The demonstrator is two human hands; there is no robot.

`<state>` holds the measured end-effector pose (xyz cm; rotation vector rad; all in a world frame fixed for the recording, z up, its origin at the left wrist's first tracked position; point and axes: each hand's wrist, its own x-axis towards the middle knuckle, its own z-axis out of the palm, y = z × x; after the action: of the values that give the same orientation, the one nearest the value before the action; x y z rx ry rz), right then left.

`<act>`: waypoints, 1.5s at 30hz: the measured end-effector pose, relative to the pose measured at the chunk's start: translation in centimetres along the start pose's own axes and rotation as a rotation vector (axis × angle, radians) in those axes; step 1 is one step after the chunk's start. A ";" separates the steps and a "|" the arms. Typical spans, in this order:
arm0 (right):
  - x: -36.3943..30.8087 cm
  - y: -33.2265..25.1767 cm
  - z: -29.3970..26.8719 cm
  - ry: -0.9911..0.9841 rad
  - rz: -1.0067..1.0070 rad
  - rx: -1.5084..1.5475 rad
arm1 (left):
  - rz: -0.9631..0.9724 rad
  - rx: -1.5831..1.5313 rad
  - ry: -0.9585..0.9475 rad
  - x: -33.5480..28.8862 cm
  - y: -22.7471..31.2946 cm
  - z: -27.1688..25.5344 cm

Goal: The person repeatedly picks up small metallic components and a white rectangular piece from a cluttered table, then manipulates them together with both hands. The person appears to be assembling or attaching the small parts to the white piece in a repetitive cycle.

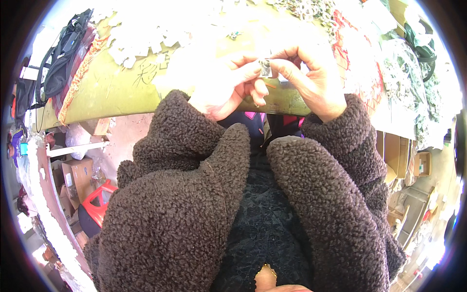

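Both hands meet over the near edge of a yellow-green table (121, 92). My left hand (228, 85) and my right hand (311, 78) pinch a small square metal piece (265, 68) between their fingertips, thumbs and forefingers closed on it from either side. Thick brown fleece sleeves (185, 194) cover both forearms up to the wrists. Bright glare washes out the tabletop behind the hands, where pale small pieces (146, 44) lie scattered.
A black bag (63, 58) sits at the table's left end. Heaps of small metal parts in clear bags (404, 63) lie to the right. Cardboard boxes (78, 175) and a red stool (99, 202) stand on the floor at left; more boxes (404, 155) at right.
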<state>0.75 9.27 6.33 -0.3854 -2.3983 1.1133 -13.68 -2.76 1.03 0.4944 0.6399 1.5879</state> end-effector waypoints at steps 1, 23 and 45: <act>0.0 0.0 0.0 -0.005 0.002 -0.021 | -0.001 0.005 0.002 -0.1 0.0 0.0; -0.7 -0.5 2.1 0.147 -0.354 -0.377 | -0.020 0.004 -0.007 -0.5 0.0 -0.7; -1.3 0.4 1.8 0.028 -0.189 -0.273 | -0.005 0.004 0.011 -0.7 -0.1 -0.5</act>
<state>0.95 7.75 4.63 -0.2527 -2.5070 0.6967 -13.79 -3.49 0.64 0.4873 0.6518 1.5862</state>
